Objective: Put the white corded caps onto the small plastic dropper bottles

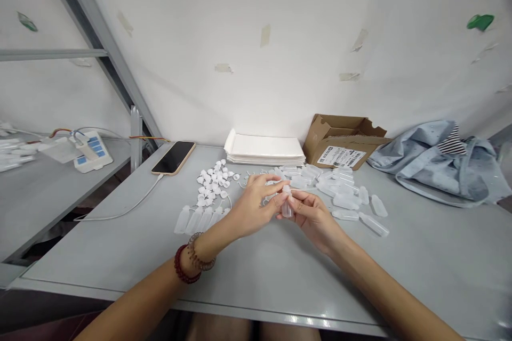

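Between my hands, above the grey table, a small clear plastic bottle (287, 209) stands upright. My right hand (314, 217) grips its body with thumb and fingers. At the bottle's neck are the closed fingertips of my left hand (258, 205), pinched around its top; whether a separate cap sits there is too small to tell. Left of my hands lies a pile of small white caps (214, 181), with a row of translucent bottles (194, 219) below it, partly behind my left forearm. Many loose translucent bottles (346, 201) are scattered to the right.
A stack of white sheets or envelopes (266, 148) and an open cardboard box (344, 144) stand against the wall. Blue cloth (436, 162) lies at the right. A phone (174, 158) with a white cable rests at the left, near a power strip (94, 152) on the neighbouring surface.
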Action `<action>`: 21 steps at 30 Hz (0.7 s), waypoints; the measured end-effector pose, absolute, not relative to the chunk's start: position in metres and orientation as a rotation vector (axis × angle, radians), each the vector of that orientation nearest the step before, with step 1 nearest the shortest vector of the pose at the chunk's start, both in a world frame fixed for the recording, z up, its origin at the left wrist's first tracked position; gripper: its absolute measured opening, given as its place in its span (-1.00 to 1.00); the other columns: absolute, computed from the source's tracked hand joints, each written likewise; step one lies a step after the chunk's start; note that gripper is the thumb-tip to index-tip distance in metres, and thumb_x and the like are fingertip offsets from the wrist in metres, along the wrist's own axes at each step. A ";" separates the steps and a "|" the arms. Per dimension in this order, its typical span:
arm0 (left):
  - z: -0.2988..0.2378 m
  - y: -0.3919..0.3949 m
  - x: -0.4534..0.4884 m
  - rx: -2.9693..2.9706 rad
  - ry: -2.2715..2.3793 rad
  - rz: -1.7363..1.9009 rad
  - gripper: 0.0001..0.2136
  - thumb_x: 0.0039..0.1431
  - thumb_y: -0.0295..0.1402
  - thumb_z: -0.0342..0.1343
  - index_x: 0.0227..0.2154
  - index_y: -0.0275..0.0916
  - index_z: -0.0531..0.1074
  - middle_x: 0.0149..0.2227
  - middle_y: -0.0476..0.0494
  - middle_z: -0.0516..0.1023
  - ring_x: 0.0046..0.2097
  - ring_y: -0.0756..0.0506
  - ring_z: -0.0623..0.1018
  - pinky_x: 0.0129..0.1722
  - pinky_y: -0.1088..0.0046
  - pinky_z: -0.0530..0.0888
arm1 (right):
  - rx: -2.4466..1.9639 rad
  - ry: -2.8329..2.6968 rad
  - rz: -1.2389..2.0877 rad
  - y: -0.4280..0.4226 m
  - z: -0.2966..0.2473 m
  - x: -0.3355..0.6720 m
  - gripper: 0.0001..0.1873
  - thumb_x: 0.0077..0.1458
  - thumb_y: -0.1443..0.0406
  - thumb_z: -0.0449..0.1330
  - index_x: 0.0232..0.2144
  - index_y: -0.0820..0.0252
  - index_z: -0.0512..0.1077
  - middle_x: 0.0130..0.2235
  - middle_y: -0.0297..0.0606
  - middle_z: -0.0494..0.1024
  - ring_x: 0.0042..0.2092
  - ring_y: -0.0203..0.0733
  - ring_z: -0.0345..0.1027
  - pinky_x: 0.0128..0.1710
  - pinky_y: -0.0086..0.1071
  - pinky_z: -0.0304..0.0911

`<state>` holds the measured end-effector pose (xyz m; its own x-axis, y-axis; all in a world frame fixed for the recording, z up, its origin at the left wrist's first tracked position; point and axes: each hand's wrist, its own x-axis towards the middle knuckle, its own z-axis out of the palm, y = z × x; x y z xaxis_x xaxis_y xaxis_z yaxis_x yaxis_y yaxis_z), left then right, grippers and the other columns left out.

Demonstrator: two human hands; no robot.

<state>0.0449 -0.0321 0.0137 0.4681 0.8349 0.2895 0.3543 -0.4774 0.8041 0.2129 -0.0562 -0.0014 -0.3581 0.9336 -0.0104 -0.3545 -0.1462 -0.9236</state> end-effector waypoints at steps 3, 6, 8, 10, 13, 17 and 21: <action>0.010 -0.033 0.045 2.347 1.033 1.008 -0.65 0.29 -0.29 -0.05 0.06 -0.26 0.42 0.16 -0.28 0.29 0.18 -0.26 0.18 0.14 0.04 0.27 | -0.814 -1.058 1.656 -0.055 -0.001 0.213 -0.81 0.04 0.19 0.30 -0.29 0.12 0.57 -0.37 -0.32 0.57 -0.34 -0.32 0.42 -0.25 -0.40 0.37; 0.008 -0.033 0.045 2.536 0.968 1.091 -0.64 0.25 -0.32 0.01 0.07 -0.32 0.37 0.15 -0.31 0.30 0.18 -0.26 0.16 0.15 0.06 0.27 | -0.853 -1.054 1.625 -0.054 0.001 0.215 -0.80 0.01 0.17 0.31 -0.32 0.15 0.57 -0.38 -0.30 0.58 -0.34 -0.29 0.44 -0.26 -0.39 0.36; 0.008 -0.033 0.045 2.619 0.906 1.118 -0.57 0.18 -0.27 0.11 0.08 -0.35 0.32 0.12 -0.33 0.31 0.18 -0.27 0.16 0.15 0.07 0.28 | -0.868 -1.069 1.614 -0.054 0.002 0.216 -0.77 0.01 0.16 0.31 -0.32 0.18 0.57 -0.35 -0.25 0.60 -0.31 -0.24 0.47 -0.26 -0.37 0.36; 0.007 -0.033 0.045 2.673 0.881 1.125 -0.48 0.09 -0.21 0.21 0.06 -0.37 0.30 0.10 -0.35 0.33 0.17 -0.30 0.17 0.13 0.07 0.30 | -0.877 -1.089 1.614 -0.055 0.002 0.216 -0.75 0.01 0.15 0.31 -0.30 0.19 0.55 -0.33 -0.20 0.61 -0.29 -0.19 0.50 -0.30 -0.36 0.35; 0.006 -0.033 0.047 2.692 0.879 1.179 -0.55 0.05 -0.26 0.24 -0.02 -0.34 0.32 0.02 -0.33 0.38 0.12 -0.29 0.24 0.08 0.08 0.35 | -0.884 -1.113 1.626 -0.056 0.001 0.216 -0.71 0.01 0.14 0.31 -0.27 0.21 0.53 -0.31 -0.18 0.61 -0.28 -0.17 0.52 -0.30 -0.36 0.35; 0.006 -0.034 0.048 2.708 0.836 1.297 -0.65 0.09 -0.37 0.16 -0.05 -0.28 0.33 -0.06 -0.27 0.43 0.06 -0.26 0.32 0.03 0.11 0.39 | -0.861 -1.119 1.627 -0.056 0.000 0.215 -0.66 0.02 0.11 0.29 -0.21 0.20 0.48 -0.27 -0.15 0.61 -0.28 -0.13 0.53 -0.29 -0.31 0.38; 0.010 -0.035 0.048 2.773 0.789 1.304 -0.64 0.12 -0.41 0.13 0.00 -0.31 0.33 -0.06 -0.27 0.44 0.07 -0.25 0.32 0.04 0.14 0.39 | -0.806 -1.104 1.607 -0.057 0.001 0.214 -0.67 0.10 0.09 0.22 -0.14 0.11 0.44 -0.18 -0.17 0.59 -0.27 -0.13 0.54 -0.30 -0.30 0.38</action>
<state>0.0477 -0.0352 0.0098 0.5361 0.4278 0.7277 0.4459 -0.8755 0.1861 0.2138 -0.0567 0.0011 -0.2923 0.9563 0.0086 -0.3510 -0.0989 -0.9311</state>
